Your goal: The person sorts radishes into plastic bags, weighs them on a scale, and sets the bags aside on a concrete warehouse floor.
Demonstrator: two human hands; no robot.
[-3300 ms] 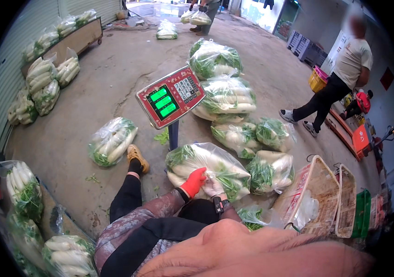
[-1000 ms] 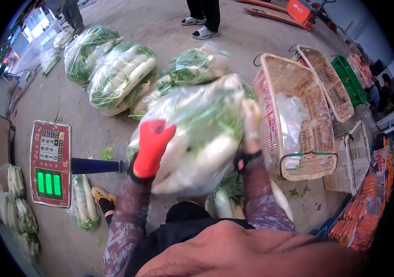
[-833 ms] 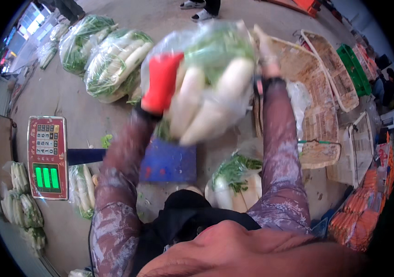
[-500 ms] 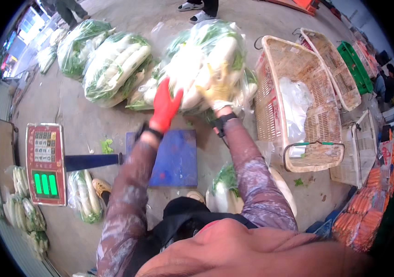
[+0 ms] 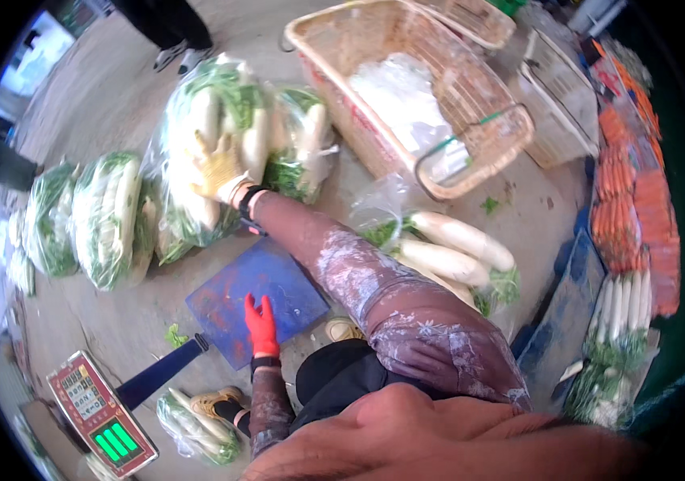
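My right hand (image 5: 218, 170), in a yellow glove, lies spread against a big clear plastic bag of white radishes (image 5: 254, 144) with green leaves. Closer to me, my left hand (image 5: 261, 327), in a red glove, hovers over the blue platform (image 5: 234, 280) of a floor scale, fingers apart and nothing in them. The scale's red-framed display (image 5: 102, 417) is lit green at the lower left. On the floor at my right lies an open clear bag with several loose white radishes (image 5: 458, 244).
More bagged radishes (image 5: 106, 216) stand in a row at the left. A large worn plastic basket (image 5: 342, 104) holds white plastic bags (image 5: 406, 100). Bagged carrots (image 5: 651, 216) line the right side. A small radish bag (image 5: 198, 429) lies by my foot. Another person's feet (image 5: 182, 60) show at the far side.
The view has turned right. My left hand has left the big radish bag and drawn back over the scale platform. My right hand is still on the bag.
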